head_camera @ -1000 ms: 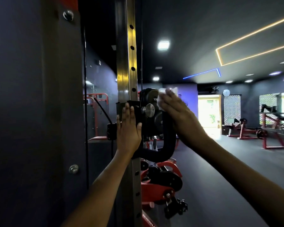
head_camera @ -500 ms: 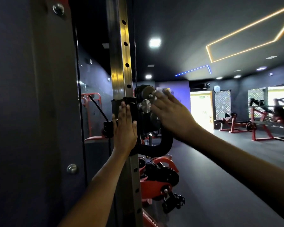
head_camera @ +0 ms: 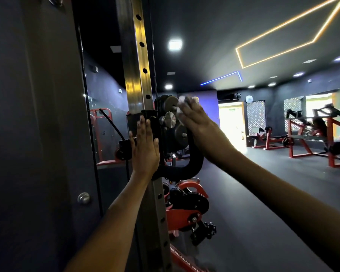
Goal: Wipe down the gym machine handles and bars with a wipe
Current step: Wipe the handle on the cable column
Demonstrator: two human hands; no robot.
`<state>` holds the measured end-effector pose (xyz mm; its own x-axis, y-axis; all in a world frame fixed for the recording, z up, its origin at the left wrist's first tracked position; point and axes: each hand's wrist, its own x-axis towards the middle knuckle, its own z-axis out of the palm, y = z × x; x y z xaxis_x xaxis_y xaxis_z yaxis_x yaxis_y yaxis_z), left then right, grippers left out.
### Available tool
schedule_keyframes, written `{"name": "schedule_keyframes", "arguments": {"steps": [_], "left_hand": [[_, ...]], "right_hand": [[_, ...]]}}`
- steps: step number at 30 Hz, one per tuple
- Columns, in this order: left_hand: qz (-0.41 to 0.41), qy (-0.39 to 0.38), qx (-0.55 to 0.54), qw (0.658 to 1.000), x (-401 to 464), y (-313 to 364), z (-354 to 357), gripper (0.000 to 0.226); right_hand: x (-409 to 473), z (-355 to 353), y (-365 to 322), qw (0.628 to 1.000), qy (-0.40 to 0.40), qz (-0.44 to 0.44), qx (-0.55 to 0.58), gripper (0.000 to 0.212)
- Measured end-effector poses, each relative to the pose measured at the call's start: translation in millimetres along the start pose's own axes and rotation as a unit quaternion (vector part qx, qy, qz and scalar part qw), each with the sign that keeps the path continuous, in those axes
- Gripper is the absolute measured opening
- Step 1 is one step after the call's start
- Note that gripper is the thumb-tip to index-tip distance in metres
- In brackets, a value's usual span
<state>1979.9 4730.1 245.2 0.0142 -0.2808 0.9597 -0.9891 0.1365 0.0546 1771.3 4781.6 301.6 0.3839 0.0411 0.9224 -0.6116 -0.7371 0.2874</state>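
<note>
- Right hand (head_camera: 194,122): fingers now flattened, pressing the white wipe (head_camera: 183,101) onto the upper end of the black curved handle (head_camera: 192,160); earlier they curled round it.
- Left hand (head_camera: 145,148): still flat, fingers straight, bracing the carriage on the steel upright (head_camera: 139,65).
- Reading: wiping seems to have moved to the handle top; lower curve remains.
</note>
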Motion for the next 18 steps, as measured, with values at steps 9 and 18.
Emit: {"name": "schedule_keyframes", "arguments": {"steps": [9,18], "left_hand": [[0.001,0.001,0.009,1.000,-1.0,1.9,-0.2,0.061],[-0.002,-0.010,0.012,1.000,-2.0,1.6,-2.5,0.060]], "right_hand": [[-108.0,-12.1,-19.8,0.967,0.116,0.172,0.150,0.050],[-52.2,13.0,-19.6,0.948,0.122,0.225,0.191,0.060]]}}
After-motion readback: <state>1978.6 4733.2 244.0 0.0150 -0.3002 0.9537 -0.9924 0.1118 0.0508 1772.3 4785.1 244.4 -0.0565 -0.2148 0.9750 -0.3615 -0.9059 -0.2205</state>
